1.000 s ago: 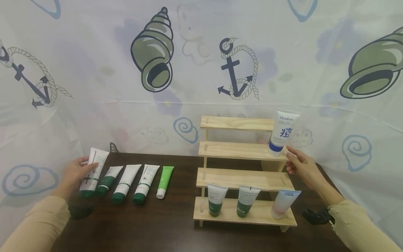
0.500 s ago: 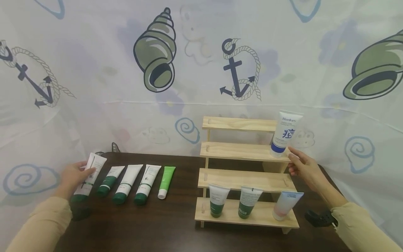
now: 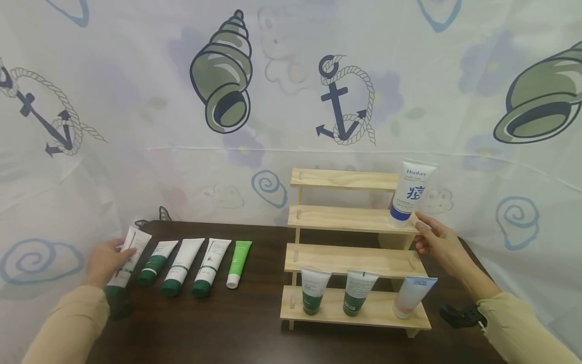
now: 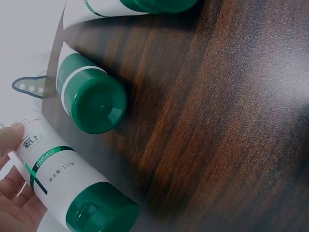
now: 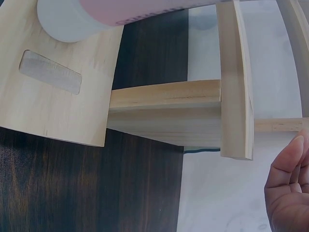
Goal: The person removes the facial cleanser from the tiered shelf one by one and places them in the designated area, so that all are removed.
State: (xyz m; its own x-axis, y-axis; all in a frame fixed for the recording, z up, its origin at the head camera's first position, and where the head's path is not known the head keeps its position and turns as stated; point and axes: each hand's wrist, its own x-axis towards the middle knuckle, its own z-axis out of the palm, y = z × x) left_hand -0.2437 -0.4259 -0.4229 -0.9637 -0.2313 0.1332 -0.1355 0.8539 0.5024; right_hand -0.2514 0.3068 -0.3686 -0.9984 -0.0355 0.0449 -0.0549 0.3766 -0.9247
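In the head view my left hand (image 3: 109,260) grips a white tube with a green cap (image 3: 132,253) at the far left of a row. The left wrist view shows the thumb on its printed front and its cap (image 4: 104,210) pointing toward the lower right. My right hand (image 3: 438,242), fingers bent, is at the right end of the wooden tiered stand (image 3: 336,218). Its fingertips are right beside the base of a white and blue tube (image 3: 411,194) standing on the second tier from the top. Whether they pinch anything, I cannot tell.
Three white and green tubes and a light green tube (image 3: 239,263) lie along the dark table (image 3: 204,328). On the lowest tier stand two green-capped tubes and a pink and blue tube (image 3: 413,297). A patterned cloth (image 3: 136,101) hangs behind.
My left hand has moved slightly left and down with the white tube, widening the space between it and the small tube beside it. The right hand stays at the stand's right end.
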